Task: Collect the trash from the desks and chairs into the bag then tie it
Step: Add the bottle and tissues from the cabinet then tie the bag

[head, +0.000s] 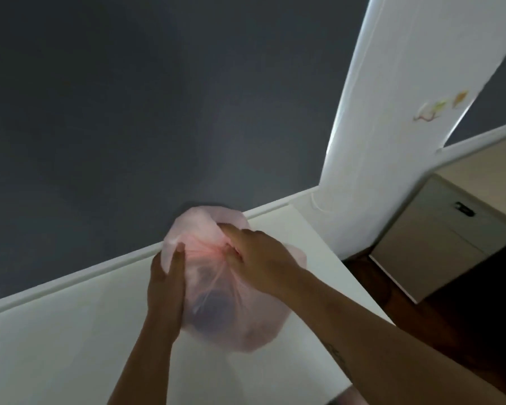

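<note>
Bag [231, 317] is stood on the desk [70, 346] at its far edge, neck upward; its left side is pressed by the flat left hand [165, 282]. The gathered neck [216, 248] is pinched in the right hand [263, 258], judged nearer for tying.

Office: white desk [70, 346], drawer cabinet [438, 238]

Left hand [165, 276] points to 12 o'clock, fingers straight; right hand [260, 258], arm from 4 o'clock, pinches the bag [231, 317], fingers curled.
</note>
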`<state>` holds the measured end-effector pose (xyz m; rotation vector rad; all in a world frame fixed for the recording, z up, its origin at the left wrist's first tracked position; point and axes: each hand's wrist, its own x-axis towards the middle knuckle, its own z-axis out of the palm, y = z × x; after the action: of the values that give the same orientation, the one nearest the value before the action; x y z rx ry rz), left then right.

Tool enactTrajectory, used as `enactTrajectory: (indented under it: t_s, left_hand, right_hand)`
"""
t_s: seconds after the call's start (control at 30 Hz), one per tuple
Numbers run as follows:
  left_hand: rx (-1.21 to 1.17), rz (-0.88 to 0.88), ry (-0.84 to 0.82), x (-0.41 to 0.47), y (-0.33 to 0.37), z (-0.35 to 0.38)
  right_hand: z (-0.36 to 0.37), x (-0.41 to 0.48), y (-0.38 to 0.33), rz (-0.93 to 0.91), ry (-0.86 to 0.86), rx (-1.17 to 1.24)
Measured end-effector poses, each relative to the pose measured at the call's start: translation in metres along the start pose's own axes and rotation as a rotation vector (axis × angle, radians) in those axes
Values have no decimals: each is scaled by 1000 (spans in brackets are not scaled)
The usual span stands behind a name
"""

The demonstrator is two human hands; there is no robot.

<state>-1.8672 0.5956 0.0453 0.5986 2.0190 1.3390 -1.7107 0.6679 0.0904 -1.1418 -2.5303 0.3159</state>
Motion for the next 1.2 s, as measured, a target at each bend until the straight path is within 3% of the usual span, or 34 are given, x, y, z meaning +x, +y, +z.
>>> enactTrajectory:
  t_s: [0.23, 0.53, 0.67, 0.87, 1.03, 1.2]
  left_hand:
    - [-55, 179, -165, -47, 47, 129]
    - [-43, 373, -360, -111, 102, 458]
    - [48, 295, -362, -106, 73, 567]
    - [206, 116, -376, -82, 2, 656]
    - [379, -81, -454, -46, -108, 713]
    - [384, -308, -528, -2, -217, 763]
  right_hand:
    - [-75, -48, 110, 170, 298, 114]
    - [-148, -125, 414, 493, 544, 157]
    - [-128, -137, 523, 578, 441, 216]
    - [-61, -141, 629, 624, 229, 294]
    - [38, -142, 699, 668, 20, 353]
    - [155, -152, 758, 714, -98, 417]
